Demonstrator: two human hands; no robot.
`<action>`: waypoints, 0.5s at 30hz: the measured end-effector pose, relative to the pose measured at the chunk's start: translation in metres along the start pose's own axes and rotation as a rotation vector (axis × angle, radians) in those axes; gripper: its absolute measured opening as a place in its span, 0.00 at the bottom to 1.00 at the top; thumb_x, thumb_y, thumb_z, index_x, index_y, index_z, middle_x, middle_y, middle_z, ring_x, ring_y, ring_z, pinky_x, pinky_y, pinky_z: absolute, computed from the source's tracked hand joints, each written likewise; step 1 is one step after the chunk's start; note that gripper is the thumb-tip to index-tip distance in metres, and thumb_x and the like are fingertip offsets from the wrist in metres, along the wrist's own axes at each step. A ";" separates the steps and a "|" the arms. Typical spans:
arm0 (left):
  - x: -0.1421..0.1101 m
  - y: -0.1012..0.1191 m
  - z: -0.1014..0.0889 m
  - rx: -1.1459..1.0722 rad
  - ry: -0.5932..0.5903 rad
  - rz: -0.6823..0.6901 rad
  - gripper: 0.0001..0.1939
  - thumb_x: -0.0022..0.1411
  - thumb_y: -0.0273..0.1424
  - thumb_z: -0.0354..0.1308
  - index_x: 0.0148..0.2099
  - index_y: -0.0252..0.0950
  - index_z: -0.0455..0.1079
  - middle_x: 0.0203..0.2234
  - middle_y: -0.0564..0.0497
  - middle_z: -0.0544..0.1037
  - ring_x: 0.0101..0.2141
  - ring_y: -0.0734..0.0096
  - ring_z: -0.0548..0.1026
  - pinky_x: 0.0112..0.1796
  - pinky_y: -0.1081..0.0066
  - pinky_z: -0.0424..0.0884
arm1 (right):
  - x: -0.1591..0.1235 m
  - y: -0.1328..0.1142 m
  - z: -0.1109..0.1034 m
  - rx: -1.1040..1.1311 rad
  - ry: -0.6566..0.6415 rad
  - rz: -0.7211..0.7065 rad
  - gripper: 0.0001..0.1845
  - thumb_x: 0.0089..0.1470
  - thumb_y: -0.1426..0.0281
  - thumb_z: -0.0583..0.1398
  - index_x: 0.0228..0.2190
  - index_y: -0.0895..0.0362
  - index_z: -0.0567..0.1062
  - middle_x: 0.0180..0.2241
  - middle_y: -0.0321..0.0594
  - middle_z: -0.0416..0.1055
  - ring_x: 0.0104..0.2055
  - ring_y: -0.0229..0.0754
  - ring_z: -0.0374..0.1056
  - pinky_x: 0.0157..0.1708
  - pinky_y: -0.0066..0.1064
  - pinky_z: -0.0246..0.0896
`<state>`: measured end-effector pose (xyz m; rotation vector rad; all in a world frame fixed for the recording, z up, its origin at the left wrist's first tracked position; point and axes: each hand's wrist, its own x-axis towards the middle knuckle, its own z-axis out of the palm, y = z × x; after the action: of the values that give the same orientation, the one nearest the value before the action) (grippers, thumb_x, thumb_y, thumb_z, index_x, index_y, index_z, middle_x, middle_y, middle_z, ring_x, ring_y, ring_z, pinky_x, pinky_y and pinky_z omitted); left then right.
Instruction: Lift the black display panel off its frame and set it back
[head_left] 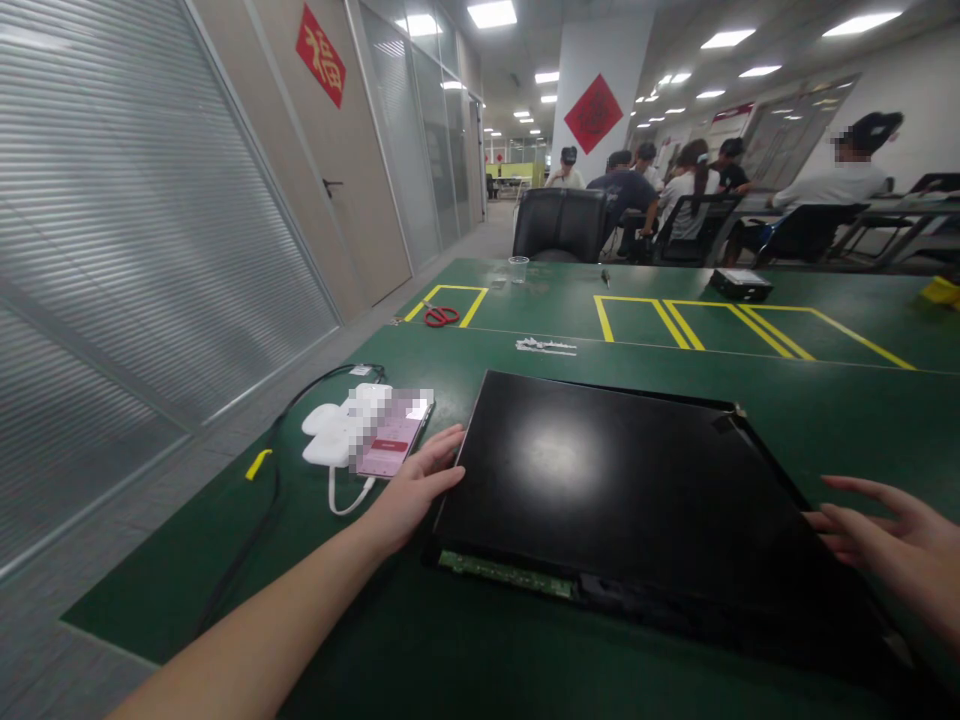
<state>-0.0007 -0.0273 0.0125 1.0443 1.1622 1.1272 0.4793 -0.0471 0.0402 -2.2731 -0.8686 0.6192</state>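
Note:
A large black flat display panel [622, 490] lies on the green table [375, 640], with a green circuit strip [506, 574] along its near edge. My left hand [416, 485] rests flat against the panel's left edge, fingers stretched out. My right hand [892, 540] hovers at the panel's right edge with fingers spread, holding nothing.
A phone [391, 438] and white chargers [330, 435] with a black cable [270, 490] lie left of the panel. Farther back are red scissors [441, 316], a clear cup [518, 268], a small black box [740, 284] and yellow floor-tape rectangles. Several people sit at tables behind.

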 end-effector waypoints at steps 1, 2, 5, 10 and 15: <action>0.000 0.000 0.000 0.027 0.002 0.007 0.26 0.51 0.35 0.75 0.54 0.41 0.84 0.74 0.44 0.64 0.73 0.40 0.59 0.71 0.45 0.54 | 0.000 0.001 0.000 0.000 0.002 -0.007 0.28 0.36 0.51 0.60 0.42 0.46 0.74 0.26 0.44 0.80 0.34 0.64 0.79 0.47 0.57 0.74; 0.001 -0.001 0.000 0.054 0.004 0.014 0.25 0.51 0.36 0.75 0.53 0.42 0.84 0.73 0.44 0.65 0.73 0.40 0.59 0.71 0.45 0.54 | 0.000 0.002 0.000 0.003 0.005 -0.018 0.28 0.36 0.51 0.60 0.41 0.46 0.74 0.26 0.43 0.80 0.33 0.63 0.79 0.45 0.56 0.74; 0.001 0.000 0.000 0.119 -0.006 0.023 0.25 0.52 0.37 0.74 0.53 0.42 0.84 0.73 0.44 0.65 0.72 0.41 0.60 0.71 0.46 0.55 | 0.004 0.008 0.000 0.000 0.011 -0.067 0.28 0.36 0.49 0.60 0.41 0.46 0.75 0.27 0.43 0.81 0.32 0.62 0.78 0.40 0.54 0.74; 0.002 0.000 0.000 0.193 -0.013 0.018 0.24 0.53 0.38 0.72 0.53 0.40 0.84 0.72 0.43 0.66 0.72 0.42 0.60 0.71 0.48 0.55 | 0.019 0.023 0.000 -0.121 -0.017 -0.147 0.30 0.38 0.47 0.59 0.43 0.45 0.76 0.30 0.41 0.82 0.36 0.62 0.80 0.36 0.50 0.70; 0.005 -0.005 -0.002 0.235 -0.004 0.028 0.23 0.55 0.37 0.71 0.54 0.42 0.83 0.71 0.44 0.66 0.72 0.41 0.60 0.71 0.48 0.55 | 0.029 0.034 0.002 -0.213 0.012 -0.205 0.30 0.40 0.45 0.57 0.43 0.44 0.77 0.28 0.37 0.82 0.37 0.63 0.80 0.38 0.51 0.68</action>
<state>-0.0022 -0.0231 0.0069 1.2452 1.3023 1.0264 0.5122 -0.0458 0.0095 -2.3299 -1.1930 0.4379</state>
